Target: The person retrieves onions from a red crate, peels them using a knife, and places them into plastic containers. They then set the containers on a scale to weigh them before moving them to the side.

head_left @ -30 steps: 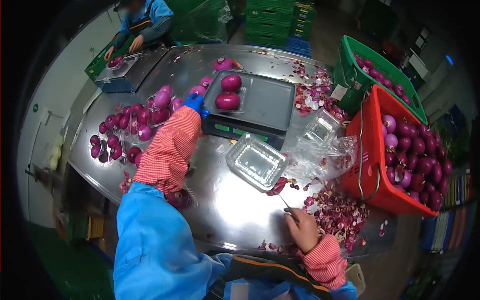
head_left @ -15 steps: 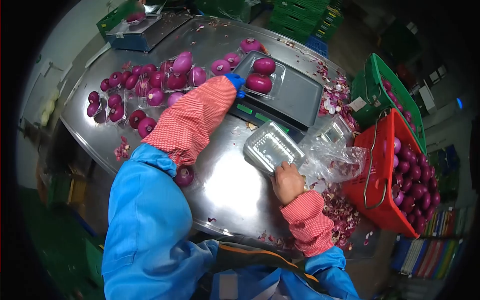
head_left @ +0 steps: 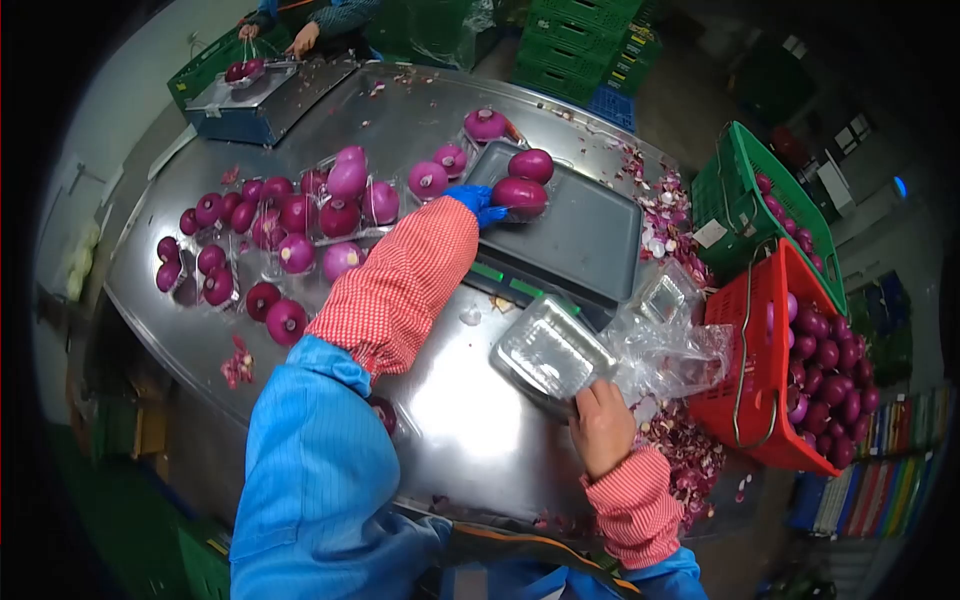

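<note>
In the head view my left hand (head_left: 479, 204), in a blue glove, grips the near-left edge of a clear plastic tray holding two red onions (head_left: 520, 196). The tray is over the left part of the scale's grey platform (head_left: 590, 230). My bare right hand (head_left: 604, 428) pinches the corner of an upturned clear plastic container (head_left: 553, 346), close in front of the scale's green displays. Crumpled clear film (head_left: 680, 350) lies just right of that container.
Packed and loose red onions (head_left: 295, 215) cover the table's left side. A red crate (head_left: 735, 370) and a green crate (head_left: 730, 190), both holding onions, stand at the right near scattered onion skins (head_left: 665, 215). A co-worker's hands (head_left: 303, 40) are at another scale (head_left: 260, 105).
My left hand and the tray of onions have shifted slightly left and down across the scale. My right hand has moved a little right and down. The co-worker's hands have come into view.
</note>
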Action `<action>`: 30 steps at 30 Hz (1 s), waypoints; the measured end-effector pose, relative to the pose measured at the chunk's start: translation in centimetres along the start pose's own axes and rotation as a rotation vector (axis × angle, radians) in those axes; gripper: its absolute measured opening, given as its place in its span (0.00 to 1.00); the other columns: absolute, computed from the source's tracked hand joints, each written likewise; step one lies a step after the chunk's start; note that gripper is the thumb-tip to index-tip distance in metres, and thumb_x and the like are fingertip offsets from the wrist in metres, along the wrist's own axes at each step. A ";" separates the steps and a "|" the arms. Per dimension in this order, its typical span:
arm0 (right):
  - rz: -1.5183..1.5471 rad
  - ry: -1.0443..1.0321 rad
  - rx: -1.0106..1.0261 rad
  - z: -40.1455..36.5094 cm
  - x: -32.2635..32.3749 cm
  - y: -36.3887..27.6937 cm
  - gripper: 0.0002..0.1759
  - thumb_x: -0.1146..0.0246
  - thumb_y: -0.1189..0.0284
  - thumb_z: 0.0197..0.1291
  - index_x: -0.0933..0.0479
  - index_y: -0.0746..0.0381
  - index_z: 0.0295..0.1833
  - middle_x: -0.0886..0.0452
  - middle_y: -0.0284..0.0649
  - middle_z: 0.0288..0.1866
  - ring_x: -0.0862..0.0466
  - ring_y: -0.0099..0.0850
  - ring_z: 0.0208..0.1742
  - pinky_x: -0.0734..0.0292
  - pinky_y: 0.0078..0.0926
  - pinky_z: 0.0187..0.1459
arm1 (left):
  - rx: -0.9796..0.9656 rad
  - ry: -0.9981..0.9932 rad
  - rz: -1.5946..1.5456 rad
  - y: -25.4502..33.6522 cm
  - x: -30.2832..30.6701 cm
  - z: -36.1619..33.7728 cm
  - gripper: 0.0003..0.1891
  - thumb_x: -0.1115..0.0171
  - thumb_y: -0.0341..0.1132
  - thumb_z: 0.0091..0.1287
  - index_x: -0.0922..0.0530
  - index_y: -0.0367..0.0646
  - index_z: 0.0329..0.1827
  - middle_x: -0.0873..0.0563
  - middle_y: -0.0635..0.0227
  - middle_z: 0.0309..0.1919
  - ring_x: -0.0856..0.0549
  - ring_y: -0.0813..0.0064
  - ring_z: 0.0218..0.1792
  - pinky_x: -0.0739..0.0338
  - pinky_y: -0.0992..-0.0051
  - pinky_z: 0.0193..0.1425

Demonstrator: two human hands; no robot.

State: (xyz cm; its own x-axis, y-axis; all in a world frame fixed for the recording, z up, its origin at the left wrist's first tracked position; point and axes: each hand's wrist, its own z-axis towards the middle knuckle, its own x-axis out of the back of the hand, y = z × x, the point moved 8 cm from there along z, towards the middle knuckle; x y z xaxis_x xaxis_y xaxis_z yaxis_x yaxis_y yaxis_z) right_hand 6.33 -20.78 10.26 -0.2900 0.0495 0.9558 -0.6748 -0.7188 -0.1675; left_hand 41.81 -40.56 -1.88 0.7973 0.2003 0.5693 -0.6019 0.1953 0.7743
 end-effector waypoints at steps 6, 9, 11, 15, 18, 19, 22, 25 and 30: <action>0.080 0.085 -0.038 -0.9 2.4 0.0 0.11 0.30 0.77 0.47 0.28 0.62 0.29 0.28 0.44 0.32 0.24 0.45 0.35 0.28 0.41 0.35 | 0.044 0.159 0.489 0.4 8.9 2.1 0.22 0.37 0.43 0.68 0.22 0.49 0.64 0.15 0.58 0.56 0.19 0.53 0.60 0.30 0.61 0.71; 0.109 0.086 -0.072 -1.9 2.4 0.9 0.11 0.30 0.77 0.47 0.28 0.62 0.30 0.28 0.44 0.31 0.24 0.45 0.34 0.29 0.41 0.33 | 0.340 0.227 0.460 -3.3 13.5 1.9 0.22 0.35 0.44 0.66 0.22 0.50 0.63 0.16 0.58 0.56 0.18 0.54 0.58 0.27 0.59 0.67; 0.129 0.094 -0.102 -2.4 2.5 1.5 0.11 0.30 0.77 0.47 0.27 0.62 0.30 0.28 0.43 0.30 0.24 0.45 0.33 0.30 0.41 0.32 | 0.522 0.261 0.433 -5.9 15.8 2.1 0.23 0.34 0.45 0.65 0.21 0.51 0.63 0.16 0.58 0.56 0.17 0.55 0.56 0.25 0.58 0.64; 0.139 0.107 -0.151 -3.0 2.4 3.0 0.11 0.30 0.77 0.42 0.26 0.60 0.30 0.29 0.40 0.29 0.23 0.40 0.33 0.29 0.38 0.30 | 0.889 0.095 0.728 -12.1 17.4 3.0 0.21 0.38 0.38 0.69 0.23 0.53 0.66 0.17 0.62 0.57 0.16 0.60 0.54 0.24 0.60 0.61; 0.168 0.037 -0.108 -3.7 3.2 3.8 0.14 0.30 0.77 0.35 0.25 0.59 0.31 0.29 0.38 0.30 0.23 0.37 0.33 0.28 0.33 0.31 | 0.866 0.106 0.778 -14.7 18.0 4.0 0.21 0.39 0.38 0.70 0.24 0.53 0.66 0.17 0.63 0.57 0.16 0.62 0.54 0.23 0.61 0.60; 0.165 0.026 -0.100 -3.9 3.4 4.0 0.14 0.29 0.76 0.35 0.26 0.59 0.31 0.29 0.37 0.30 0.23 0.37 0.33 0.27 0.33 0.31 | 0.862 0.113 0.783 -15.5 18.1 4.1 0.21 0.39 0.38 0.70 0.24 0.53 0.67 0.17 0.63 0.57 0.16 0.62 0.54 0.23 0.62 0.59; 0.164 -0.017 -0.071 -6.2 3.6 4.8 0.13 0.30 0.73 0.39 0.26 0.58 0.32 0.29 0.36 0.30 0.23 0.35 0.33 0.26 0.30 0.31 | 0.856 0.177 0.752 -16.9 18.6 4.6 0.22 0.39 0.38 0.70 0.25 0.53 0.67 0.17 0.63 0.57 0.16 0.64 0.53 0.23 0.63 0.58; 0.183 0.008 -0.111 -9.4 3.9 5.7 0.12 0.31 0.71 0.42 0.26 0.58 0.32 0.29 0.35 0.30 0.23 0.34 0.34 0.26 0.30 0.30 | 0.841 0.300 0.638 -17.1 19.0 5.0 0.22 0.39 0.38 0.71 0.26 0.53 0.68 0.17 0.64 0.57 0.17 0.66 0.53 0.23 0.65 0.58; 0.236 -0.102 -0.046 -14.9 2.5 6.2 0.15 0.34 0.69 0.43 0.28 0.58 0.38 0.29 0.36 0.35 0.23 0.34 0.38 0.21 0.30 0.33 | 0.666 0.656 0.159 -15.6 19.4 4.5 0.23 0.40 0.38 0.71 0.27 0.53 0.70 0.17 0.65 0.56 0.17 0.68 0.52 0.23 0.68 0.56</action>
State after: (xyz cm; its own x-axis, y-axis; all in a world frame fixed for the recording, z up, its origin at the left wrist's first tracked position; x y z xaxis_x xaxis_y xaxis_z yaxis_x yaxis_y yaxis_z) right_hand -8.65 -14.79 7.97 -0.3748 -0.1872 0.9080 -0.6274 -0.6698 -0.3971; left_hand 66.82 -43.99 -1.68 0.4025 0.7168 0.5694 -0.3905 -0.4281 0.8150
